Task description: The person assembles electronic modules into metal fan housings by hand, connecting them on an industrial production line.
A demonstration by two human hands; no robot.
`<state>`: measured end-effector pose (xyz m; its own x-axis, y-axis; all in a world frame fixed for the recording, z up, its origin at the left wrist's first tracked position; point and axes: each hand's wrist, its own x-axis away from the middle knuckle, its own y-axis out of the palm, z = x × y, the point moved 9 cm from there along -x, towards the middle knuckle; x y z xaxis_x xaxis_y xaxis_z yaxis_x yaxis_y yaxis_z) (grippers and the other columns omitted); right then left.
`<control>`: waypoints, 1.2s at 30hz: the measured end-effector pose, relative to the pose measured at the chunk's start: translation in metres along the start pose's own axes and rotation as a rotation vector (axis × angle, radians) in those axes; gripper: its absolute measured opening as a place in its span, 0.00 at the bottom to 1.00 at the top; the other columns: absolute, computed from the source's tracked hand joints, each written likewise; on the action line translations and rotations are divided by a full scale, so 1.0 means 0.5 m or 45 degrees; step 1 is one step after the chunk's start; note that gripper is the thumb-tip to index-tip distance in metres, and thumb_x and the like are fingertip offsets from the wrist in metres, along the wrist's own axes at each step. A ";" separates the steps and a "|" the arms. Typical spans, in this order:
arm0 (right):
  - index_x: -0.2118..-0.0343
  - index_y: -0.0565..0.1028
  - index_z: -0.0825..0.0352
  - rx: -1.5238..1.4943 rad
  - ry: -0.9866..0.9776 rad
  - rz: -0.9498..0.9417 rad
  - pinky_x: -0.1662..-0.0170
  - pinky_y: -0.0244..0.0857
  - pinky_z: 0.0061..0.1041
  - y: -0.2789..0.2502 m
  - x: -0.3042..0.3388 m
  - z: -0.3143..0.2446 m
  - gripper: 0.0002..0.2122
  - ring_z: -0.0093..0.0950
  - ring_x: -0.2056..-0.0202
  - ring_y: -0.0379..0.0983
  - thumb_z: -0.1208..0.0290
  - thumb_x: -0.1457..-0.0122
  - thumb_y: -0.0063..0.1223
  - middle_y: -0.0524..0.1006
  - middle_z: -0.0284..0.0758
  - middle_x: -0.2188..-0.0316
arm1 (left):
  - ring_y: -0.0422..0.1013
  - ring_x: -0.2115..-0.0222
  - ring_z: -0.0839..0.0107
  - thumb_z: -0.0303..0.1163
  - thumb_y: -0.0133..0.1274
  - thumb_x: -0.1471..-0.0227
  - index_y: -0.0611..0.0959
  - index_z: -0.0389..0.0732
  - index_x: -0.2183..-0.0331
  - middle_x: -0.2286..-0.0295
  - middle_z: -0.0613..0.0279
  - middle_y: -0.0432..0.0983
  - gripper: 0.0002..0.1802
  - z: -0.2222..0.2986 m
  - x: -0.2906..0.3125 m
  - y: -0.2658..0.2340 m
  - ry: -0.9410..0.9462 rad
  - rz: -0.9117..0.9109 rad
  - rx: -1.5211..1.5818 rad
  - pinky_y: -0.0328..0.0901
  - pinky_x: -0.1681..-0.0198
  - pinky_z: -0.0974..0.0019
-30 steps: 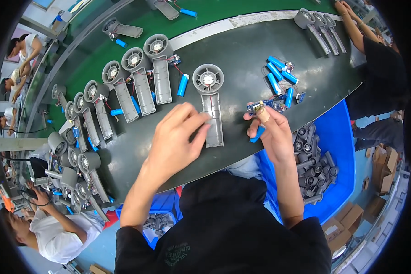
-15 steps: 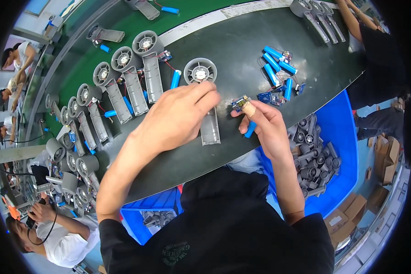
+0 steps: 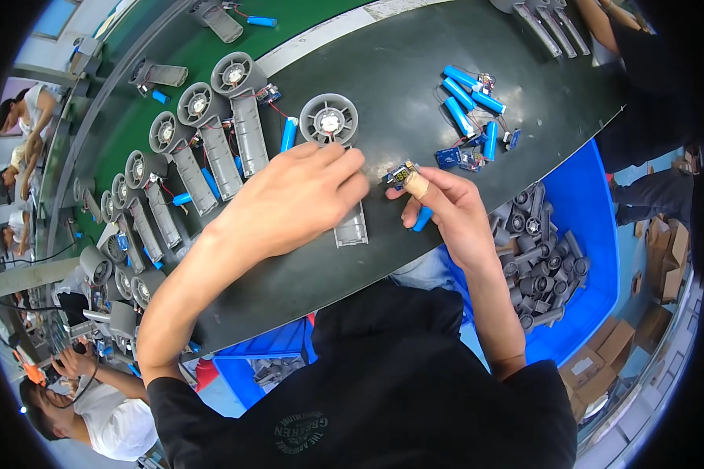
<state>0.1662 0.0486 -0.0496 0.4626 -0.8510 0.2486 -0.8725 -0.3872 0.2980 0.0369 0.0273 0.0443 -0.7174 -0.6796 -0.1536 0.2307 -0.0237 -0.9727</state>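
My left hand (image 3: 297, 199) lies over the neck of a grey fan housing (image 3: 329, 123), its fingers curled together and their tips hidden. The housing's round fan end shows beyond the knuckles, and its open half-handle (image 3: 352, 232) comes out below them. Just to the right, my right hand (image 3: 460, 215) pinches a small circuit board (image 3: 401, 175) with a display on it between thumb and fingers. A tan wrap covers part of that thumb. Under the same fingers a blue cylindrical battery (image 3: 422, 219) sticks out. Whether wires join the board to the housing is hidden.
Blue batteries with circuit boards (image 3: 469, 105) lie in a group to the right. A row of grey fan housings (image 3: 211, 148) runs along the left. Blue bins (image 3: 598, 258) of grey parts stand below the table edge. Co-workers sit at left; another person (image 3: 649, 94) stands at right.
The whole view has shifted a little, so the table things sit slightly further left and up. Both hands keep nearly the same pose, and the board stays in my right hand.
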 end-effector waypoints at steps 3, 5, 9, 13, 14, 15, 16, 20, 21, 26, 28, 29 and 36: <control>0.53 0.77 0.73 -0.020 -0.009 -0.012 0.68 0.67 0.19 0.003 -0.002 0.001 0.12 0.20 0.74 0.72 0.70 0.33 0.49 0.81 0.39 0.63 | 0.72 0.67 0.60 0.24 0.55 0.59 0.76 0.36 0.71 0.69 0.58 0.67 0.08 -0.004 0.006 0.004 -0.007 -0.007 0.025 0.68 0.65 0.59; 0.53 0.77 0.73 -0.017 -0.015 -0.012 0.68 0.67 0.19 0.003 -0.002 0.000 0.12 0.20 0.74 0.72 0.70 0.33 0.49 0.81 0.39 0.63 | 0.72 0.67 0.60 0.24 0.56 0.61 0.77 0.35 0.72 0.69 0.57 0.67 0.08 -0.001 0.002 0.008 0.014 -0.033 0.029 0.68 0.65 0.59; 0.54 0.78 0.73 -0.017 -0.003 -0.018 0.68 0.67 0.19 0.005 -0.003 -0.003 0.12 0.20 0.74 0.73 0.70 0.33 0.49 0.81 0.38 0.63 | 0.71 0.66 0.63 0.26 0.57 0.59 0.78 0.36 0.74 0.68 0.57 0.67 0.06 -0.003 0.001 0.018 0.004 -0.076 -0.048 0.69 0.62 0.62; 0.53 0.78 0.73 0.079 -0.104 0.077 0.65 0.68 0.19 0.008 -0.005 -0.009 0.11 0.19 0.70 0.74 0.74 0.34 0.50 0.81 0.36 0.62 | 0.73 0.72 0.61 0.23 0.58 0.54 0.77 0.36 0.68 0.68 0.56 0.72 0.08 -0.046 0.013 0.008 -0.259 0.212 0.462 0.68 0.68 0.57; 0.52 0.78 0.74 0.135 -0.166 0.136 0.64 0.69 0.19 0.008 -0.006 -0.013 0.11 0.19 0.69 0.74 0.76 0.35 0.50 0.80 0.35 0.62 | 0.73 0.75 0.60 0.22 0.59 0.52 0.77 0.36 0.66 0.68 0.55 0.74 0.09 -0.063 0.021 0.005 -0.375 0.337 0.661 0.68 0.71 0.56; 0.52 0.78 0.74 0.136 -0.166 0.136 0.64 0.69 0.19 0.012 -0.010 -0.009 0.11 0.19 0.69 0.74 0.76 0.35 0.50 0.80 0.35 0.62 | 0.71 0.81 0.67 0.21 0.59 0.50 0.79 0.36 0.63 0.71 0.57 0.77 0.10 -0.069 0.027 0.006 -0.433 0.393 0.740 0.66 0.77 0.62; 0.52 0.77 0.75 0.192 -0.233 0.135 0.63 0.68 0.18 0.016 -0.013 -0.013 0.12 0.18 0.68 0.74 0.77 0.35 0.51 0.79 0.34 0.63 | 0.71 0.81 0.67 0.21 0.59 0.50 0.79 0.36 0.63 0.71 0.57 0.77 0.10 -0.064 0.027 0.011 -0.436 0.394 0.743 0.66 0.77 0.62; 0.51 0.77 0.75 0.448 -0.400 0.195 0.63 0.65 0.13 0.037 -0.015 -0.036 0.12 0.15 0.66 0.72 0.79 0.36 0.53 0.76 0.30 0.64 | 0.68 0.83 0.77 0.19 0.61 0.52 0.82 0.35 0.65 0.75 0.61 0.76 0.09 -0.074 0.038 0.024 -0.587 0.603 0.799 0.62 0.81 0.72; 0.51 0.77 0.75 0.452 -0.392 0.191 0.63 0.65 0.13 0.041 -0.016 -0.033 0.12 0.15 0.66 0.72 0.79 0.36 0.53 0.76 0.30 0.64 | 0.67 0.83 0.80 0.19 0.61 0.52 0.82 0.35 0.66 0.75 0.62 0.76 0.08 -0.074 0.042 0.021 -0.586 0.698 0.777 0.61 0.81 0.74; 0.56 0.80 0.73 0.677 -0.553 0.363 0.65 0.70 0.21 0.040 -0.008 -0.059 0.12 0.25 0.70 0.77 0.76 0.42 0.60 0.80 0.39 0.68 | 0.68 0.83 0.79 0.17 0.61 0.54 0.83 0.34 0.66 0.76 0.63 0.75 0.09 -0.060 0.045 0.019 -0.537 0.898 0.699 0.61 0.81 0.74; 0.56 0.80 0.73 0.743 -0.604 0.377 0.66 0.70 0.22 0.044 -0.007 -0.063 0.12 0.26 0.70 0.78 0.77 0.43 0.60 0.80 0.40 0.68 | 0.68 0.83 0.78 0.16 0.61 0.54 0.83 0.34 0.66 0.76 0.63 0.75 0.09 -0.057 0.044 0.017 -0.541 0.930 0.669 0.62 0.81 0.74; 0.56 0.80 0.72 0.806 -0.667 0.390 0.66 0.70 0.22 0.048 -0.004 -0.070 0.12 0.26 0.70 0.78 0.77 0.43 0.61 0.80 0.40 0.68 | 0.68 0.83 0.78 0.16 0.61 0.54 0.82 0.34 0.67 0.76 0.63 0.75 0.09 -0.055 0.043 0.016 -0.518 0.952 0.652 0.62 0.81 0.74; 0.55 0.81 0.70 0.999 -0.907 0.451 0.70 0.70 0.24 0.059 0.009 -0.087 0.14 0.28 0.72 0.78 0.78 0.46 0.62 0.81 0.39 0.69 | 0.67 0.84 0.78 0.17 0.62 0.56 0.82 0.34 0.70 0.77 0.64 0.74 0.08 -0.053 0.043 0.016 -0.586 0.976 0.606 0.60 0.83 0.73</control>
<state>0.1493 0.0488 0.0003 0.1918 -0.8693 -0.4556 -0.9112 0.0147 -0.4117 0.0059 0.0320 0.0287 0.0344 -0.8485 -0.5280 0.8328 0.3164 -0.4542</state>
